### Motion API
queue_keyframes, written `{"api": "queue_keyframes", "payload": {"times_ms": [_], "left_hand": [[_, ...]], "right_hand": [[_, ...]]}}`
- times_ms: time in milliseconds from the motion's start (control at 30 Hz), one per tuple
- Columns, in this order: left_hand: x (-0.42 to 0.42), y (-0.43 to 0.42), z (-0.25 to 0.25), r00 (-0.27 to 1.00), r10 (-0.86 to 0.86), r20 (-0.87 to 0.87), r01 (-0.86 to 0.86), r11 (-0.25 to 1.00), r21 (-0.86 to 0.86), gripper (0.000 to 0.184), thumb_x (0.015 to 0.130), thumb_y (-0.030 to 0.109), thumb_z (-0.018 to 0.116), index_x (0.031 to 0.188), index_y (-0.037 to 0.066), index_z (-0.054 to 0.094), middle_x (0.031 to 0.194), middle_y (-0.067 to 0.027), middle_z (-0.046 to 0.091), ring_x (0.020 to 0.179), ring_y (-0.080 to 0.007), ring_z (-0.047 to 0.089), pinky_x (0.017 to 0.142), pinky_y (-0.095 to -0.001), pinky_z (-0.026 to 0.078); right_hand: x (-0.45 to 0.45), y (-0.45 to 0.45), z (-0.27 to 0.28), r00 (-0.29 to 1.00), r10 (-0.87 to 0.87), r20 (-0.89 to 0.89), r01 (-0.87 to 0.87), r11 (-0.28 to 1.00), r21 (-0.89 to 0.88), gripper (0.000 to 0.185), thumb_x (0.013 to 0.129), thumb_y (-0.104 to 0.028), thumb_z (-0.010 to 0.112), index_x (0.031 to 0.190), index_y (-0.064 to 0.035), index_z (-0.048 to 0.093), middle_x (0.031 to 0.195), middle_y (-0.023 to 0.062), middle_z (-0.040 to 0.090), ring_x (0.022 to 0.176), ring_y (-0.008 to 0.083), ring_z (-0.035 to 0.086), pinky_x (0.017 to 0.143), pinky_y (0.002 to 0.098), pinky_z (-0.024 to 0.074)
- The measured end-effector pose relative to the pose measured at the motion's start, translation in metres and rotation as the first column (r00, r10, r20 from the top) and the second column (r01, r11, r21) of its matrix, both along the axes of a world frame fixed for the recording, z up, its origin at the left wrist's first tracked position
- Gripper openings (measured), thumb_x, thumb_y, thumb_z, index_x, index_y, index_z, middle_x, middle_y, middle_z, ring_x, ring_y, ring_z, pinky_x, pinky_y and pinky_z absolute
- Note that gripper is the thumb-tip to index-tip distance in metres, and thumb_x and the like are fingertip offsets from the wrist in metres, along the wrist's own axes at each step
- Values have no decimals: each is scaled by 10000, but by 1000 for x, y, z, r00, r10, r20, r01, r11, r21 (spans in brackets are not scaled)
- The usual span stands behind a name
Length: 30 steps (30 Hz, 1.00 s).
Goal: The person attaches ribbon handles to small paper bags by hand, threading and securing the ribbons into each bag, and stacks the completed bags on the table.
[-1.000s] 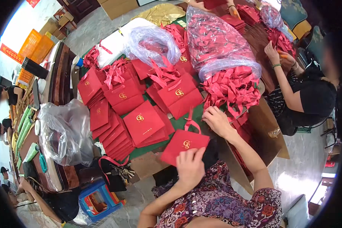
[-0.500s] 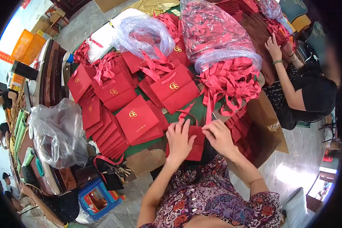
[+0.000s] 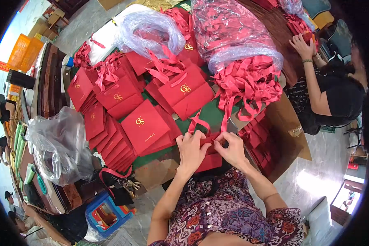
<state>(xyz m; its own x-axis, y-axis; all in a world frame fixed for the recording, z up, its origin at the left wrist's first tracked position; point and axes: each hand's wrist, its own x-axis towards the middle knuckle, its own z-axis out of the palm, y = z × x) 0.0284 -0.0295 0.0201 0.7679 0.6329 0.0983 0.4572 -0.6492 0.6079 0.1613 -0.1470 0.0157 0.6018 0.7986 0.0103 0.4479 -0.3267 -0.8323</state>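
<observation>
A small red paper bag (image 3: 210, 162) lies in front of me at the table's near edge. My left hand (image 3: 191, 152) is closed on its upper left edge, thumb in front. At the upper right edge, my right hand (image 3: 233, 152) pinches a red ribbon end against the bag, thumb and forefinger together; the fingers partly hide it. A loop of red ribbon (image 3: 199, 123) rises beyond my left fingers. Flat red bags with gold letters (image 3: 145, 128) are stacked just left of my hands. Beyond my right hand, a thick bundle of red ribbons (image 3: 250, 80) spills from a clear plastic bag (image 3: 233, 33).
An open cardboard box (image 3: 289, 131) holding red bags stands at my right. Crumpled clear plastic (image 3: 59, 147) and a blue stool (image 3: 110, 215) are on the left. A co-worker in black (image 3: 344, 98) handles red items at the far right. Keys (image 3: 131, 184) hang by the table edge.
My right hand has come down and left toward my left hand, bringing the ribbon end to the bag's upper edge. My left hand stays at the bag. The view has shifted slightly.
</observation>
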Motion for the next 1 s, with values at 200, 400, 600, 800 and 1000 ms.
{"api": "queue_keyframes", "payload": {"times_ms": [200, 400, 600, 800, 1000], "left_hand": [[-1, 3, 4, 999, 17, 30, -12, 986, -168, 284, 762, 219, 806, 988, 117, 667, 892, -24, 707, 886, -223, 637, 886, -396, 336], [0, -6, 3, 999, 41, 8, -39, 985, -171, 177, 792, 146, 755, 954, 121, 689, 874, -24, 702, 865, -219, 628, 882, -398, 340], [2, -28, 10, 996, 45, 81, -53, 994, 93, 138, 833, 78, 675, 960, 127, 655, 822, -33, 672, 803, -228, 579, 852, -401, 354], [-5, -11, 9, 995, 78, 65, -65, 983, -172, 116, 871, 69, 629, 985, 83, 615, 880, -51, 703, 881, -260, 642, 858, -411, 366], [-5, -6, 3, 982, 177, 69, -122, 865, -488, 190, 807, 182, 769, 895, 83, 632, 906, -66, 732, 895, -209, 675, 863, -385, 371]], "right_hand": [[-1, 5, 10, 999, 39, 6, -39, 999, -10, 130, 769, -133, 731, 791, -33, 651, 699, 97, 644, 664, 218, 636, 617, 347, 517], [3, 9, 5, 997, 70, -13, -71, 991, -117, 159, 748, -156, 733, 768, -22, 649, 676, 124, 648, 640, 264, 661, 604, 377, 522], [4, 14, 17, 992, 126, -6, -125, 975, -185, 168, 750, -155, 733, 788, -17, 645, 699, 142, 655, 656, 303, 669, 609, 403, 526], [-3, 13, 7, 961, 172, 217, -188, 981, 55, 87, 811, -77, 710, 869, -33, 662, 804, 100, 663, 759, 272, 651, 682, 380, 522], [19, 14, 39, 969, 234, 86, -243, 964, 112, 125, 826, -43, 726, 948, -44, 698, 875, 90, 657, 807, 250, 625, 660, 339, 499]]}}
